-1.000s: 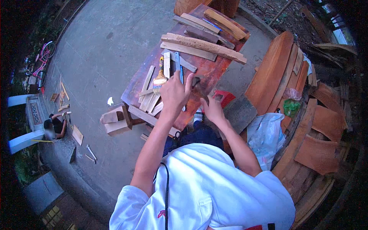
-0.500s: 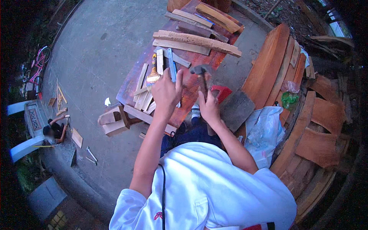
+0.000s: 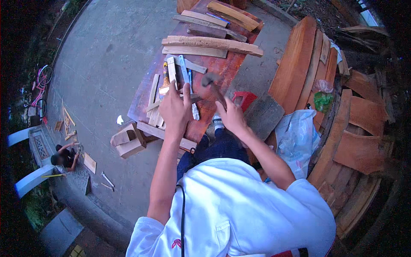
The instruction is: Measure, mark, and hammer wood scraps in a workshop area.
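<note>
My right hand [image 3: 233, 115] is closed around the wooden handle of a hammer [image 3: 209, 80], its dark metal head raised above the table and slightly blurred. To its left, my left hand [image 3: 174, 110] hovers over the work table [image 3: 201, 124], thumb and index finger pointing away from me and apart. The other fingers are hidden. A short dark piece [image 3: 195, 98] sticks out beside the thumb; its kind is unclear. Around this hand lie a paintbrush [image 3: 165, 77] with a yellow and black handle, thin wooden strips [image 3: 153, 92] and a long blue tool [image 3: 184, 67].
Long wooden pieces [image 3: 212, 45] lie across the table's far end. A cardboard box [image 3: 129, 141] stands at the table's near left. Big planks [image 3: 295, 64], a white plastic bag [image 3: 296, 139] and a red object [image 3: 243, 100] are at right. Another person [image 3: 66, 158] crouches far left.
The hammer head has swung left and tilted toward my left hand. My left hand has moved slightly down and left, and the dark piece now shows beside it. The whole view has shifted a little.
</note>
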`<state>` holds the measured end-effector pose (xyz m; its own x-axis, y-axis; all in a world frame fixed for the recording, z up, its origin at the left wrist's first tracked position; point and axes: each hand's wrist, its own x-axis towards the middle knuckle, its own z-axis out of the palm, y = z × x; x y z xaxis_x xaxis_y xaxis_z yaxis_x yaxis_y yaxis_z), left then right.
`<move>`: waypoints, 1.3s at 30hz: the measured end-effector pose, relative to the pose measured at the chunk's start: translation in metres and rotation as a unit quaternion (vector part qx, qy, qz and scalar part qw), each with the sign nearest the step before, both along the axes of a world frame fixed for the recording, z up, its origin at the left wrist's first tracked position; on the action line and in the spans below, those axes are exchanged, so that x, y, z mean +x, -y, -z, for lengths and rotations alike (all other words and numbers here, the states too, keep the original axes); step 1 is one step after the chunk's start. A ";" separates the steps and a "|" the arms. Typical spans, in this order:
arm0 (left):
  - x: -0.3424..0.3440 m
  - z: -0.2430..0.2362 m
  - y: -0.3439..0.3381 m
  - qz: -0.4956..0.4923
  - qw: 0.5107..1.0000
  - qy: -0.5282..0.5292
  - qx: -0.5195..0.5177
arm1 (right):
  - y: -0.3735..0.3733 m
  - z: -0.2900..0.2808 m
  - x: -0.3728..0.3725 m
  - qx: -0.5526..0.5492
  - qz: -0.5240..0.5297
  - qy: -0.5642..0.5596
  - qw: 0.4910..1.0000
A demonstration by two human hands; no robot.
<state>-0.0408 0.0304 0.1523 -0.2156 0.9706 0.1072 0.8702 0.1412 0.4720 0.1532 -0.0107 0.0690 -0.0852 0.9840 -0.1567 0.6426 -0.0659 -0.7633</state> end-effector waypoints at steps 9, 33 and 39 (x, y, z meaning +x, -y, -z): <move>-0.011 0.009 0.012 -0.014 1.000 0.004 0.002 | 0.001 -0.013 -0.006 -0.025 0.022 -0.018 0.999; -0.040 0.074 0.055 0.055 0.981 0.150 -0.108 | -0.011 -0.009 0.028 0.053 0.004 -0.005 0.999; -0.031 0.074 0.064 -0.111 0.893 0.406 -0.158 | 0.002 0.016 0.029 -0.039 -0.006 0.034 0.999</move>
<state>-0.0720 -0.0334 0.0779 -0.2884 0.8485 -0.4437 0.1923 0.5053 0.8413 0.1823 -0.0132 0.0530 -0.0833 0.9676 -0.2383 0.6938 -0.1154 -0.7109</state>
